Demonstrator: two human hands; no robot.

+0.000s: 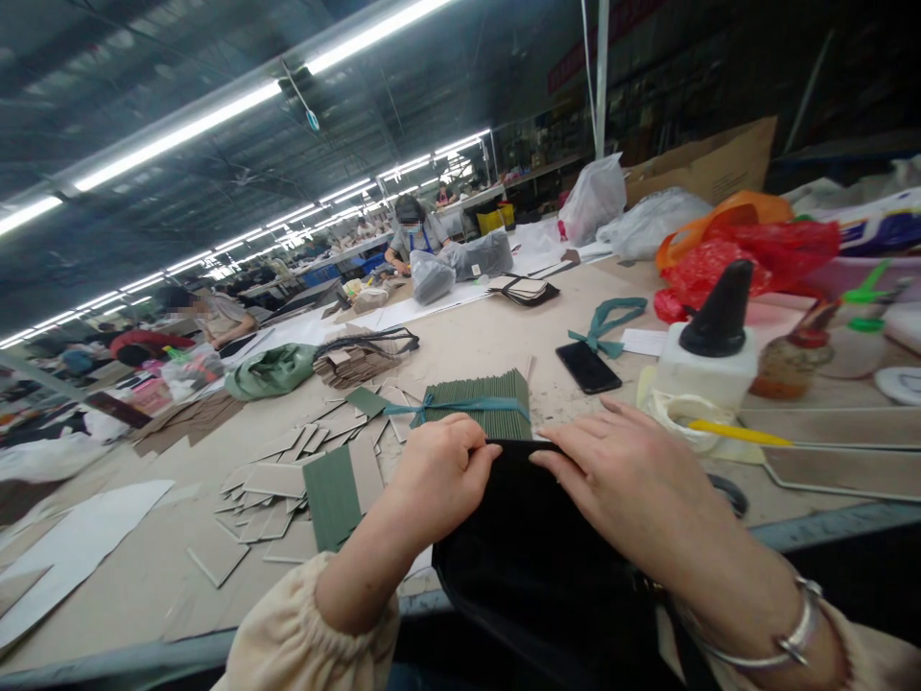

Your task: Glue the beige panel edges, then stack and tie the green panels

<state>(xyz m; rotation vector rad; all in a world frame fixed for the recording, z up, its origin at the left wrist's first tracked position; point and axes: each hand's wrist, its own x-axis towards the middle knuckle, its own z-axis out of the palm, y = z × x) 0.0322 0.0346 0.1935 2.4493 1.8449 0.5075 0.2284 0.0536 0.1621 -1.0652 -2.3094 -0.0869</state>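
A black fabric piece [532,547] hangs over the near table edge. My left hand [450,470] pinches its top edge between thumb and curled fingers. On the same edge, a little to the right, my right hand [625,461] grips the cloth between thumb and fingers. Just beyond both hands lies a stack of green pieces [496,398] tied with a teal strip. Left of my left hand are a green panel [332,494] and a loose heap of beige pieces [277,480].
A black phone [588,368], a white bottle with a black cap [709,365], a tape roll [695,422] and a yellow pen [741,432] are at the right. Plastic bags [748,250] lie behind them. People work at tables farther back.
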